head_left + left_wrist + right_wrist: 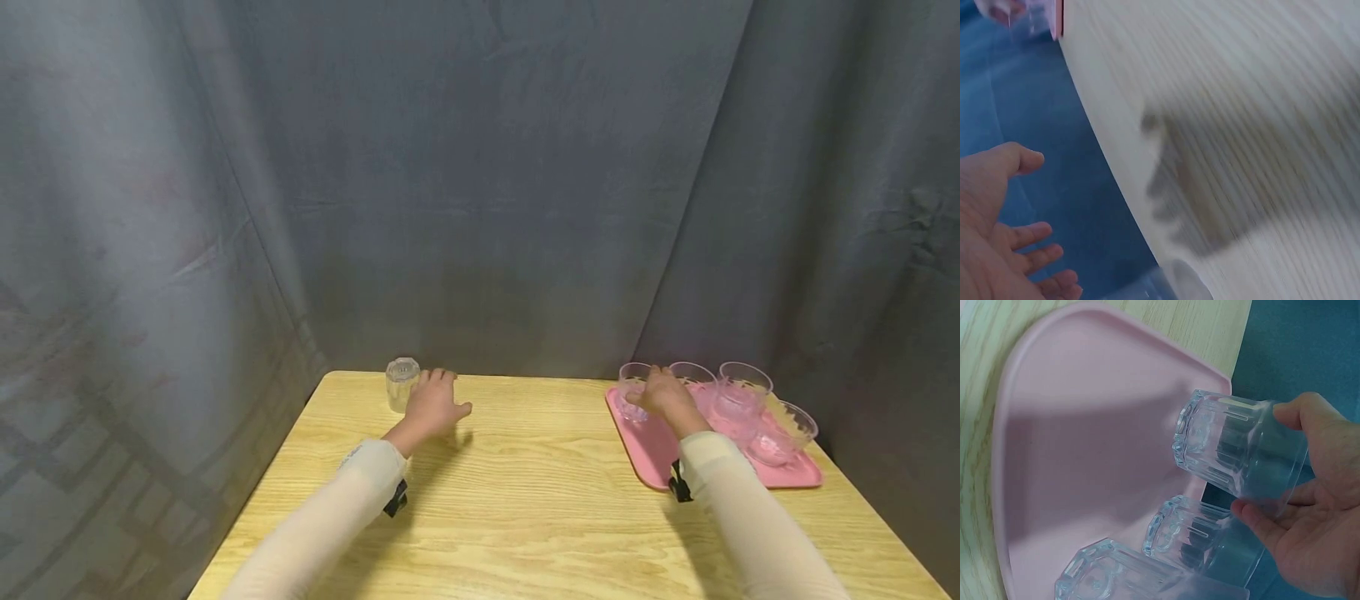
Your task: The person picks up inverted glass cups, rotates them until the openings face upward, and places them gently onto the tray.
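Note:
My left hand (pixel 432 403) is beside a clear glass (pixel 400 388) at the table's back left, which seems to stand upside down. In the left wrist view the thumb and fingers of this hand (pixel 997 231) are spread apart with nothing between them; part of that glass (pixel 1175 282) shows at the bottom edge. Over on the right, my right hand (pixel 666 398) holds a clear faceted glass (pixel 1229 440) near its rim, thumb on one side and fingers on the other. This glass is upright at the back left corner of a pink tray (pixel 1091 369); whether its base touches the tray I cannot tell.
Several more clear glasses share the tray, among them one glass (pixel 1191 540) close by the held one and another glass (pixel 780 433) at the right. A wooden table (pixel 510 500) lies between the hands, and a grey curtain (pixel 480 208) hangs behind.

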